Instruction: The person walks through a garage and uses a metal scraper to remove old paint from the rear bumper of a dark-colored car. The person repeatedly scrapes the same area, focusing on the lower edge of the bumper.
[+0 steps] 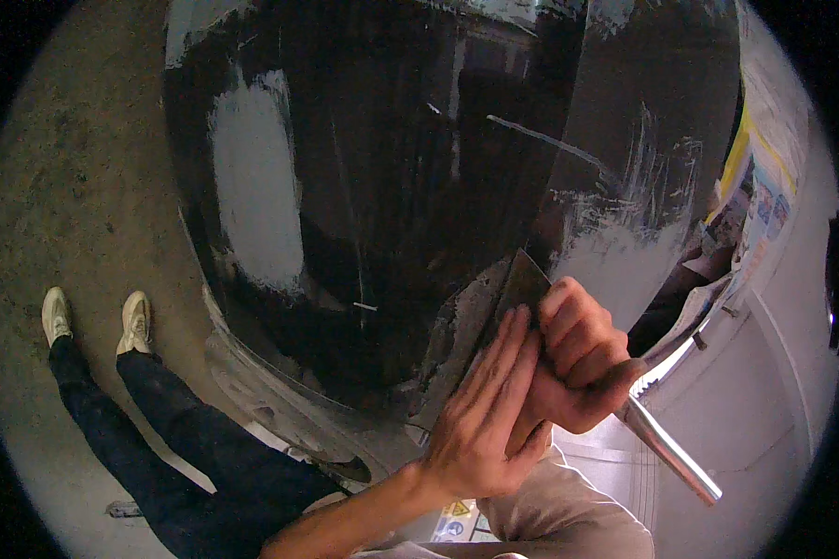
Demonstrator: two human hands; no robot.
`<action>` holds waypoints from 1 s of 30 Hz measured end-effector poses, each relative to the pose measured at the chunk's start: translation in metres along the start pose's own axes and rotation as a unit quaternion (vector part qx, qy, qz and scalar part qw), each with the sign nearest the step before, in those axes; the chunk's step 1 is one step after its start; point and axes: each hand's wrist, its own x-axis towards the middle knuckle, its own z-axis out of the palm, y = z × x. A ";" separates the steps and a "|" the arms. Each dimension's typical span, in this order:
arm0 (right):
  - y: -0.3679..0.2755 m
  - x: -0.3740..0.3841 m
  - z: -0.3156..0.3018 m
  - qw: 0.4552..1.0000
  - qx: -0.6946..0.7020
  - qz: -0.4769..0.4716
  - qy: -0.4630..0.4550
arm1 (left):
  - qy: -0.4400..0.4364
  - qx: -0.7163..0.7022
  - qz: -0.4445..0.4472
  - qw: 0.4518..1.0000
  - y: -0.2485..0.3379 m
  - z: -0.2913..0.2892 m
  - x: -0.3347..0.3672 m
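A thin dark sheet (526, 277) with a sharp square corner lies against a large dark curved panel (401, 205) that looks like a car body part. My right hand (583, 354) is curled in a fist at the sheet's right edge and seems to grip it; its grip is partly hidden. My left hand (485, 410) lies alongside, its fingers stretched out and pressed flat over the sheet's lower part. Just left of these fingers, a rough grey smear (457, 326) marks the panel. I cannot tell whether the sheet is a scraper blade or abrasive paper.
Grey patches (256, 186) and a paler area (615, 256) streak the panel. A shiny metal tube (676, 452) slants down below my right hand. Masking paper with yellow tape (738, 158) edges the right side. Legs in dark trousers (172, 410) with pale shoes stand on the floor (75, 186).
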 end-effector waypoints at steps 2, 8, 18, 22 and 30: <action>-0.001 0.001 0.000 1.000 -0.001 0.004 0.001 | 0.004 -0.005 -0.005 1.000 0.001 -0.001 0.001; -0.002 0.002 0.001 1.000 -0.005 0.018 0.006 | 0.003 -0.016 -0.011 1.000 0.000 -0.007 0.003; -0.003 0.002 0.000 1.000 -0.003 0.030 0.005 | 0.003 0.005 0.002 1.000 -0.001 -0.004 0.003; -0.004 0.003 -0.001 0.999 -0.002 0.033 0.003 | 0.014 0.000 0.009 1.000 -0.002 -0.002 0.003; -0.001 0.008 -0.002 0.999 -0.004 0.043 0.000 | 0.017 0.015 0.012 1.000 -0.003 -0.001 0.008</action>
